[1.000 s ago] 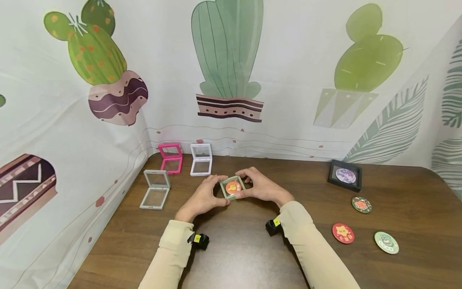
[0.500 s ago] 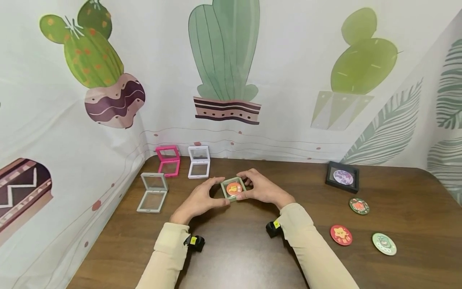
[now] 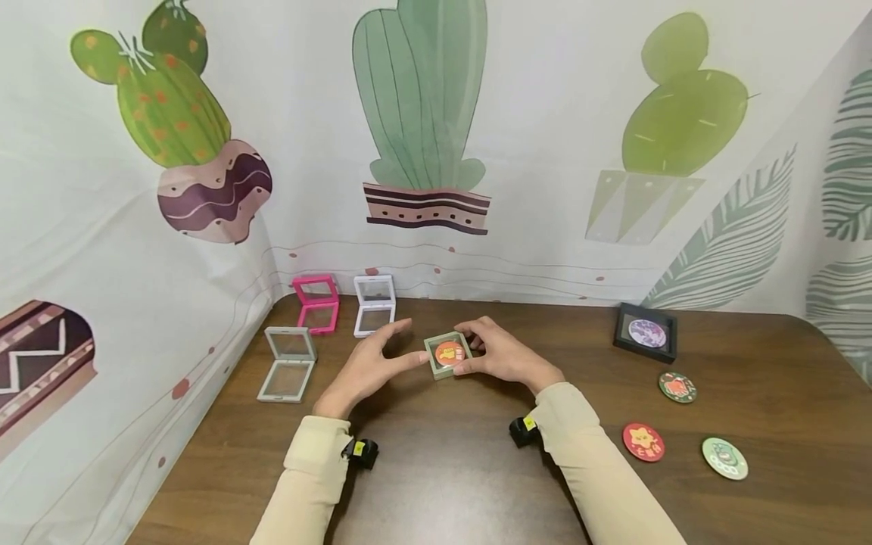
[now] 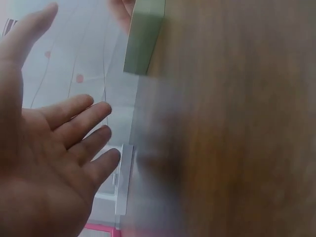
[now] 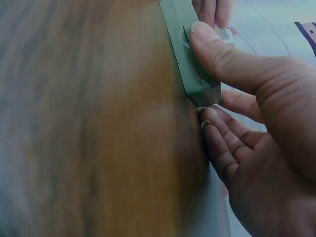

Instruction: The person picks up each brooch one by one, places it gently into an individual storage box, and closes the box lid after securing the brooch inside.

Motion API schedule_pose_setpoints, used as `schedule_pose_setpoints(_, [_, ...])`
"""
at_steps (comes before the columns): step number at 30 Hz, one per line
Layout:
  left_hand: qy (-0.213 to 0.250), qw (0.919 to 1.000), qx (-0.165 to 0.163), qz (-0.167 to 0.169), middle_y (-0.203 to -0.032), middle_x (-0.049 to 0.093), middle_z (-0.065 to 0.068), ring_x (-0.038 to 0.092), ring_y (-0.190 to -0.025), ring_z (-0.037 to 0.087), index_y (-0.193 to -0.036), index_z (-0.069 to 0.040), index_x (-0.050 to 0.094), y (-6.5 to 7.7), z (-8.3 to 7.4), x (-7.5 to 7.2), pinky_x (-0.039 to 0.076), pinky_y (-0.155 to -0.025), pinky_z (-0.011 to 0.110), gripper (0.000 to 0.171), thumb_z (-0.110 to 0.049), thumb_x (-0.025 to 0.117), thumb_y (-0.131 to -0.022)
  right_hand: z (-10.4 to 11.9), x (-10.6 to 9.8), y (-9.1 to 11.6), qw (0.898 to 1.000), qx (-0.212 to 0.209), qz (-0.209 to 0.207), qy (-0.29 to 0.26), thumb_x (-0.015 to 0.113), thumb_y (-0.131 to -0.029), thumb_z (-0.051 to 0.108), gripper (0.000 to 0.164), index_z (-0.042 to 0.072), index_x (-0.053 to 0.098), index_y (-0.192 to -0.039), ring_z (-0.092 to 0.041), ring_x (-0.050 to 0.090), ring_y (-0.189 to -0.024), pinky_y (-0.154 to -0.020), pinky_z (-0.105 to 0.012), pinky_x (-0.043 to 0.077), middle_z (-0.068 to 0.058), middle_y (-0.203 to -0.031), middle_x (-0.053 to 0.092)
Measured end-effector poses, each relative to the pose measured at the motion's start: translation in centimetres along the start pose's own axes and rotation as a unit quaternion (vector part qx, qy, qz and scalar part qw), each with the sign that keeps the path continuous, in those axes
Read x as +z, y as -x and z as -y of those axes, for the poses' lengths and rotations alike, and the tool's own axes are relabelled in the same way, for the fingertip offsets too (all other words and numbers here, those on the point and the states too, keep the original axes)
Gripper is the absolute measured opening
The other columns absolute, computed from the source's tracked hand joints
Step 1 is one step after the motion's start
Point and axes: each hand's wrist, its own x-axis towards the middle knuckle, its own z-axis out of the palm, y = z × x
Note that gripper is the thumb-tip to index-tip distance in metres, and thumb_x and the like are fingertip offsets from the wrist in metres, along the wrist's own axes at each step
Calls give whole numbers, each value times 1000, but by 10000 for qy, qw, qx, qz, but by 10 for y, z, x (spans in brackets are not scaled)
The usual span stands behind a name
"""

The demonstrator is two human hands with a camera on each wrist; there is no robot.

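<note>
In the head view a green square display case shows a round orange coaster-like disc behind its clear window. My right hand grips the case by its right side; the right wrist view has the thumb on one face and the other fingers curled at its end. Beside the case's left side is my left hand, thumb and fingers spread. A gap separates that palm from the green case in the left wrist view, and nothing is in it.
Open display cases in grey, pink and white stand at the back left. A black case with a purple disc lies at the back right. Nearer are a dark green disc, a red disc and a light green disc.
My left hand has let go of the green case and drawn away to the left. The right hand has shifted slightly right with the case.
</note>
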Motion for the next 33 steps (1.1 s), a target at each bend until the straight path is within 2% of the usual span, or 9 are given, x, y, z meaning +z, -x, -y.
schedule_pose_setpoints(7, [-77,9994,-32,-350,-165,44,8,36,-153,34,-163,-18,44,-4,2,-9,31,-121,63,88,-61,75,-92,-3,-5,6,9999,35,-95,85,89,-89,26,76,1,54,-151,-27,60,-113,-99,-45,54,-13,-132,55])
schedule_pose_setpoints(13, [113,9972,-192,-708,-167,40,9,32,-155,34,-164,-21,41,-8,3,-14,29,-122,63,89,-60,76,-92,-6,-9,10,9997,145,-137,121,89,-90,27,77,2,53,-152,-27,59,-114,-98,-44,54,-13,-132,54])
schedule_pose_setpoints(21, [253,9919,-244,-1221,-169,36,14,32,-155,36,-165,-18,39,-10,8,-18,30,-121,64,88,-55,76,-94,-11,-13,15,9994,177,-264,131,90,-89,28,77,1,53,-151,-27,60,-114,-98,-43,54,-13,-131,55])
schedule_pose_setpoints(33, [258,9886,-261,-1462,-168,37,14,35,-152,38,-164,-15,40,-12,12,-22,31,-121,62,85,-52,74,-96,-12,-17,18,9992,166,-327,156,91,-88,26,77,-1,54,-150,-27,60,-110,-96,-44,54,-14,-130,56])
